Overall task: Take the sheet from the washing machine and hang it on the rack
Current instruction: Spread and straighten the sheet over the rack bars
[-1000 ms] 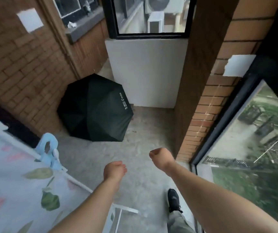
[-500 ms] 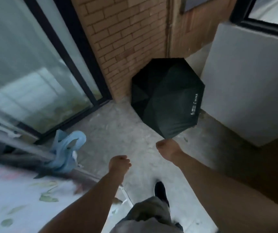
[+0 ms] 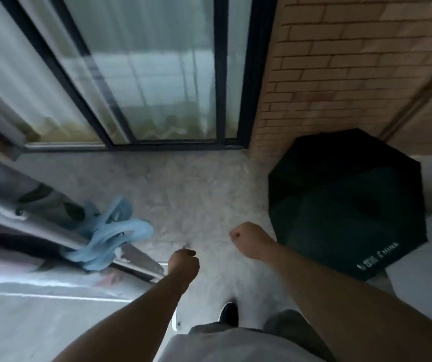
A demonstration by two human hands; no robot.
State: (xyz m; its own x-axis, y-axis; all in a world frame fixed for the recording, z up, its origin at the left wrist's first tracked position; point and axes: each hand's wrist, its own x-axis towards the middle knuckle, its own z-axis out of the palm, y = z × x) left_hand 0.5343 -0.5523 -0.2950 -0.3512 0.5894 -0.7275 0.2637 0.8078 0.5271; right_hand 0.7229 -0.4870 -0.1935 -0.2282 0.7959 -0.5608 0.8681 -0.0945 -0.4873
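Note:
A pale sheet (image 3: pixel 34 304) with a faint flower print lies spread over the drying rack (image 3: pixel 136 262) at the lower left, blurred by motion. A light blue clip (image 3: pixel 110 236) grips the rack's bar at the sheet's edge. My left hand (image 3: pixel 183 262) is a closed fist with nothing in it, just right of the rack's end. Over the concrete floor, further right, my right hand (image 3: pixel 248 240) is also a closed, empty fist. Neither hand touches the sheet. No washing machine is in view.
A black open umbrella (image 3: pixel 345 205) lies on the concrete floor (image 3: pixel 196 189) at the right, against a brick wall (image 3: pixel 340 74). Black-framed sliding glass doors (image 3: pixel 157 74) stand ahead. My dark shoe (image 3: pixel 229 313) shows below.
My view has swung to the left: the umbrella slid from centre to the right and the glass doors came into view ahead. Both fists stay closed and empty.

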